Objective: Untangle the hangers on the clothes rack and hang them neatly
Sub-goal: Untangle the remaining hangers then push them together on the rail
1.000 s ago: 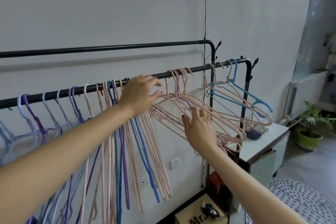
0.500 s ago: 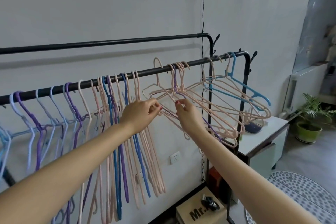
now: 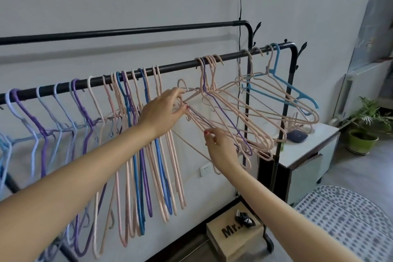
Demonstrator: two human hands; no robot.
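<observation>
Hangers crowd the front rail of the black clothes rack, a pink tangle knotted right of centre. I judge them light, springy wire, quick to snag. My left hand pinches a freed pink hanger at its neck; my right hand pinches a lower bar, the better hold.

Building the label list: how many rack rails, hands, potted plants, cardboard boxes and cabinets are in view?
Rack rails: 2 (back rail, front rail)
Hands: 2 (left hand, right hand)
Potted plant: 1
Cardboard box: 1
White cabinet: 1
Total: 7
</observation>
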